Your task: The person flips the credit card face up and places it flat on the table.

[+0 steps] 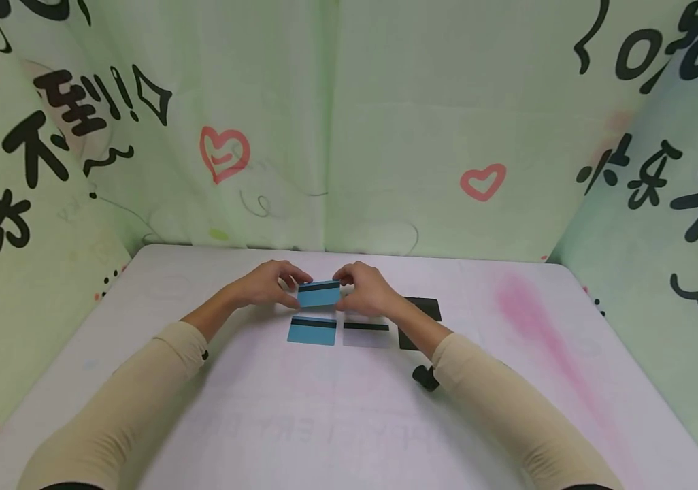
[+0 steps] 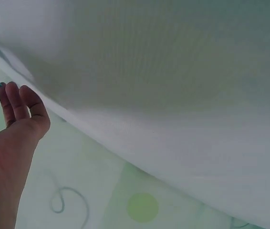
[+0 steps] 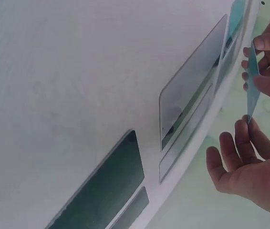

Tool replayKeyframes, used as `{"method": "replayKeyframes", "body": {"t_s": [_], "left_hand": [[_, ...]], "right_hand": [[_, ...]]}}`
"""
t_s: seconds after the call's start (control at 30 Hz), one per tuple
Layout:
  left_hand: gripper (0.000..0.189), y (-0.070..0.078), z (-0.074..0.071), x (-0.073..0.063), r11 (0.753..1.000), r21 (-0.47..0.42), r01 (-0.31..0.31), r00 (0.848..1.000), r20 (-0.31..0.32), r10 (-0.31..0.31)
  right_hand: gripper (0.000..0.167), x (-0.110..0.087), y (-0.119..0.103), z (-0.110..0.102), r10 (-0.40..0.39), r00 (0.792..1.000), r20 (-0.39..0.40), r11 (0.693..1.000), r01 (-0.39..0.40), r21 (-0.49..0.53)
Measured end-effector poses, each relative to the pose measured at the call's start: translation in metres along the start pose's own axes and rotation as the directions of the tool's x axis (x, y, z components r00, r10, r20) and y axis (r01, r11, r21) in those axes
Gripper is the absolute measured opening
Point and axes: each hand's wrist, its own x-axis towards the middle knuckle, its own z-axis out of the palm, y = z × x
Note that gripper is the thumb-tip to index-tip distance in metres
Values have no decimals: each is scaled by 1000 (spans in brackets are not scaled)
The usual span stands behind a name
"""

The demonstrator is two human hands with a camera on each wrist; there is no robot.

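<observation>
A light-blue card with a dark stripe (image 1: 318, 296) is held raised off the table. My left hand (image 1: 272, 282) pinches its left edge and my right hand (image 1: 364, 289) pinches the right edge. In the right wrist view this card (image 3: 253, 78) appears almost edge-on between both hands. Directly in front of it, a second blue striped card (image 1: 312, 333) lies flat. Beside that one is a pale card with a black stripe (image 1: 366, 336). Another pale card (image 3: 187, 136) shows in the right wrist view.
Two black cards, one farther back (image 1: 425, 307) and one nearer (image 1: 407, 340), lie right of the pale cards, partly behind my right forearm. A small black object (image 1: 426, 378) sits by my right sleeve. Printed fabric walls (image 1: 386, 150) enclose the white table (image 1: 300, 435).
</observation>
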Motion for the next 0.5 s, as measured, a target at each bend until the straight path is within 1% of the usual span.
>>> {"method": "replayKeyframes", "body": {"t_s": [0.17,0.37,0.5], "left_hand": [[53,2,0,0,999,-33,-4,1000,5,5],[54,1,-2,-1,999,-46,2,1000,-6,-2],[56,1,-4,-2,998,-63,7,1000,-2,-7]], "right_hand": [[53,-3,-1,-5,13,1000,-2,1000,-13,26],[55,-4,-1,-10,-2,1000,-4,1000,2,21],[55,-6,0,-13,6,1000,-11,1000,-6,20]]}}
